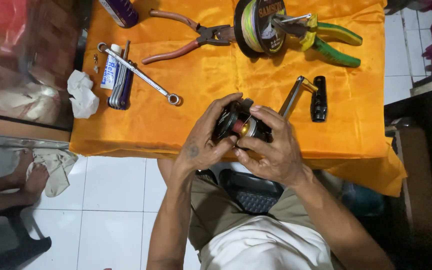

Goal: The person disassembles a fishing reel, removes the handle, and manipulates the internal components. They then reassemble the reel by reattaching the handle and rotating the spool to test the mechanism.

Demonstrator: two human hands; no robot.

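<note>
Reel (240,126): black fishing reel w/ gold-red centre, held just above front edge of bench (201,80), which is draped in orange cloth.
Left hand (203,137): we've got it wrapped round reel's left side, fingers curled over top; grasping.
Right hand (271,145): cups reel's right side, thumb and fingertips pressed to body; grasping too.
Handle (308,95): crank arm w/ black knob sticks out past right hand, lying over the cloth.
Feel: we judge it stiff, metal, fairly weighty for its size; prob. greasy, so slippery. Small inner parts look delicate.
Grip: best by solid body, not crank or spool.
Nearby: spanner (138,74), red pliers (186,37), line spool (261,25).
</note>
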